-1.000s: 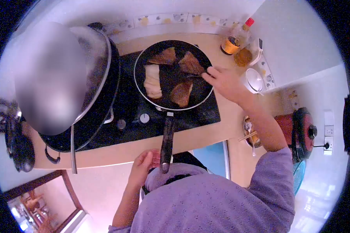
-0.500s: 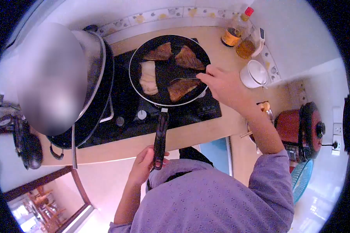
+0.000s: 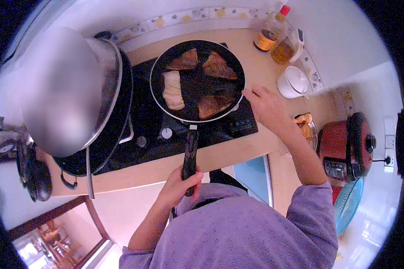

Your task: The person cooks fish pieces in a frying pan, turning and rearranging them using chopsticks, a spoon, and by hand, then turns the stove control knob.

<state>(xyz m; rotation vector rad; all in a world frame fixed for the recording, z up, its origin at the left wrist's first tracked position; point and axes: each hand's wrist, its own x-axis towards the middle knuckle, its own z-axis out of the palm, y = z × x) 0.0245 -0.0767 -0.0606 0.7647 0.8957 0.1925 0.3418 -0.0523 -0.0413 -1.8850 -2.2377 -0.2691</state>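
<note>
A black frying pan (image 3: pixel 193 85) sits on the dark stove, holding browned pieces and one pale piece (image 3: pixel 173 90). My left hand (image 3: pixel 182 184) is wrapped round the pan's black handle (image 3: pixel 191 152). At the pan's right rim, my right hand (image 3: pixel 262 105) pinches the end of a thin utensil, most of which is lost against the dark pan. The lower right browned piece (image 3: pixel 213 106) lies just left of that hand, with another browned piece (image 3: pixel 218 66) above it.
A large lidded pot (image 3: pixel 114 98) stands on the left of the stove (image 3: pixel 152 141). Bottles (image 3: pixel 265 39) and a white cup (image 3: pixel 293 82) are at the back right. Farther right are a dish of food (image 3: pixel 305 127), a red cooker (image 3: pixel 334 143) and a blue basket (image 3: pixel 349 201).
My left hand has closed round the pan handle. My right hand first moved from the upper right piece to the lower right one, then slightly outward and down to the rim.
</note>
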